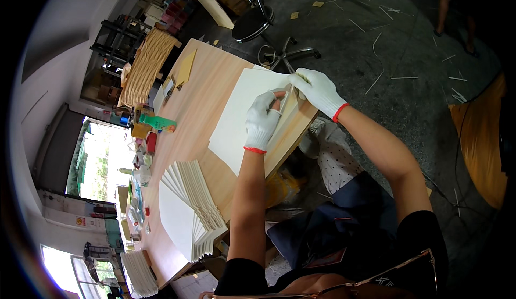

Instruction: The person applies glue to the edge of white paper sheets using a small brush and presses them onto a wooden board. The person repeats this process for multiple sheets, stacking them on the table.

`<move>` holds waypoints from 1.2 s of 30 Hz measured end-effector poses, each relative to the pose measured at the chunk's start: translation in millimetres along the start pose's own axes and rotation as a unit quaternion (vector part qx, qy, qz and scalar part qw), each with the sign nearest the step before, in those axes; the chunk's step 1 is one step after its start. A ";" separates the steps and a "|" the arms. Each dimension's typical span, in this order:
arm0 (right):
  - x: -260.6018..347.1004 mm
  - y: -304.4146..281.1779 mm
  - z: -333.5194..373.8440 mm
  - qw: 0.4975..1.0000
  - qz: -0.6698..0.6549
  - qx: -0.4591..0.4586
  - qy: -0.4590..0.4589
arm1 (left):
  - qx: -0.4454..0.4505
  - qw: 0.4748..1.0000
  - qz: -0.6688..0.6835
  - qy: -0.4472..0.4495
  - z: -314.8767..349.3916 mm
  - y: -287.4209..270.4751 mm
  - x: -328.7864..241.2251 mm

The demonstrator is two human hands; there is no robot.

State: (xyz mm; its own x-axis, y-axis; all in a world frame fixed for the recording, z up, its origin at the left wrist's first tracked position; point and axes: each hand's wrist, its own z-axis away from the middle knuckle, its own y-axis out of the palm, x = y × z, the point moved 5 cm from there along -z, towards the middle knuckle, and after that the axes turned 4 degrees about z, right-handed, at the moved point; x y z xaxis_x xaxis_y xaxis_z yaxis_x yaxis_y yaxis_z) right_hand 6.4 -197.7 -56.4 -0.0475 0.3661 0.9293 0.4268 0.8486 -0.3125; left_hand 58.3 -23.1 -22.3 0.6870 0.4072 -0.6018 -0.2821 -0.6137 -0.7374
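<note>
A large white sheet (236,102), perhaps several laid together, is spread on the wooden table near its right corner. My left hand (262,119), in a white glove with a red cuff and bare fingertips, rests over the sheet. Its fingers are curled in a pinch by a thin pale edge. My right hand (320,91), in a matching glove, is closed at the table's corner, thumb and fingers pressed together around something narrow. Both hands meet at the sheet's right edge; what exactly lies between the fingers is too small to tell.
On the table (188,116) lie a fanned stack of white folded sheets (188,207), a green bottle (158,122) and a yellow board (185,68). Beyond the table stands a black swivel chair (255,25). Scraps litter the dark floor (371,46). Another person's legs (442,16) show at upper right.
</note>
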 end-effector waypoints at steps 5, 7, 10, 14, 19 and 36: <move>-3.0 1.1 1.0 1.000 0.013 -0.006 -0.016 | 0.020 0.998 0.036 -0.039 1.2 -0.2 -2.1; -0.4 0.0 1.4 1.000 0.001 -0.011 -0.014 | 0.013 1.000 0.003 -0.009 0.9 -1.0 -11.0; 0.1 -1.1 2.1 1.000 0.005 -0.010 -0.011 | 0.011 0.998 0.029 -0.047 0.5 1.6 -4.5; -2.0 0.3 1.6 1.000 0.003 -0.007 -0.009 | -0.008 0.998 0.033 -0.047 0.3 1.2 1.5; -0.3 0.0 4.7 0.997 0.063 -0.017 -0.042 | -0.034 0.985 0.139 -0.096 -0.5 1.9 -5.8; -4.1 1.8 1.1 0.999 0.047 -0.011 -0.017 | -0.017 0.999 0.007 -0.030 1.1 4.7 1.4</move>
State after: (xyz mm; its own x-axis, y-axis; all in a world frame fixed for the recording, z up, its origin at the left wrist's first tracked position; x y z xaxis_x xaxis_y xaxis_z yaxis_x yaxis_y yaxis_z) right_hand 6.4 -197.3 -61.0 -0.0364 0.4560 0.8892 0.4512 0.8015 -0.3925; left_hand 57.2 -24.7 -26.9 0.6410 0.4374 -0.6308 -0.2689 -0.6418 -0.7182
